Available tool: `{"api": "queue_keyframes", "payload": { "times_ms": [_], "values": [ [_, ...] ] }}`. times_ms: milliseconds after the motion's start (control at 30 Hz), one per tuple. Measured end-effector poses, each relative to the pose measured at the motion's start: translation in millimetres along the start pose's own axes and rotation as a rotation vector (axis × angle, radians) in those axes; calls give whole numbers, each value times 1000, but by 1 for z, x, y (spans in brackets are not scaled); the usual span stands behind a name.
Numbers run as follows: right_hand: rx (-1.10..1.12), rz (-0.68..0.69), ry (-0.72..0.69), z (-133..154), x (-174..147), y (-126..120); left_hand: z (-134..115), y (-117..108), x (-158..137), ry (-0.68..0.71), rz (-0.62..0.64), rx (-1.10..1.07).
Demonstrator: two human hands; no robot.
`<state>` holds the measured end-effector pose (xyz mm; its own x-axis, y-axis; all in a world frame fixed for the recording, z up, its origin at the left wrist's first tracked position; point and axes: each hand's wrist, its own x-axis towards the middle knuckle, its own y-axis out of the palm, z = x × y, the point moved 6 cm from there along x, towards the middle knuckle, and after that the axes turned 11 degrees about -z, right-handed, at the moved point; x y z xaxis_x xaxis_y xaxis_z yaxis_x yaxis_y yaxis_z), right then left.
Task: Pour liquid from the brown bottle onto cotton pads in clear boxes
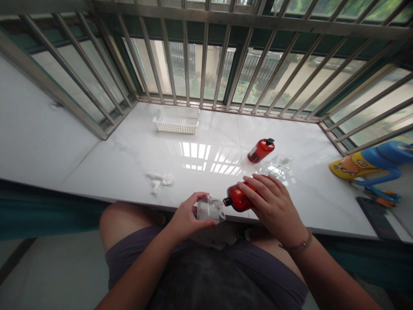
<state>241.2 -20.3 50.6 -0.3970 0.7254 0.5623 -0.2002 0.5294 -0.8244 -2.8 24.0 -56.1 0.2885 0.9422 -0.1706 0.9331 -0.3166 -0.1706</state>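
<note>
My left hand (190,217) grips a small clear plastic bottle (210,210), tilted, with its fingers and thumb around it. My right hand (271,206) is wrapped over a red bottle (238,198) held on its side. The red bottle's uncapped black neck points left at the clear bottle and sits very close to it; whether they touch I cannot tell. A second red bottle (260,150) with a black cap and a pale label is on the white counter beyond my right hand. Beside it lies another clear plastic container (280,165).
A white perforated basket (177,121) stands at the back by the barred window. Crumpled white tissue (161,180) lies at the left front. On the right are a yellow and blue drinking bottle (361,161) and a dark phone (376,217).
</note>
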Motion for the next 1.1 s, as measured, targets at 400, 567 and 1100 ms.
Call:
{"api": "queue_keyframes", "payload": {
  "times_ms": [400, 567, 1100],
  "values": [
    [-2, 4, 1, 0, 0, 1, -1, 0, 0, -2, 3, 6],
    [-3, 1, -5, 1, 0, 2, 0, 0, 0, 0, 11, 3],
    [-8, -15, -23, 2, 1, 2, 0, 1, 1, 8, 20, 7]
  ]
}}
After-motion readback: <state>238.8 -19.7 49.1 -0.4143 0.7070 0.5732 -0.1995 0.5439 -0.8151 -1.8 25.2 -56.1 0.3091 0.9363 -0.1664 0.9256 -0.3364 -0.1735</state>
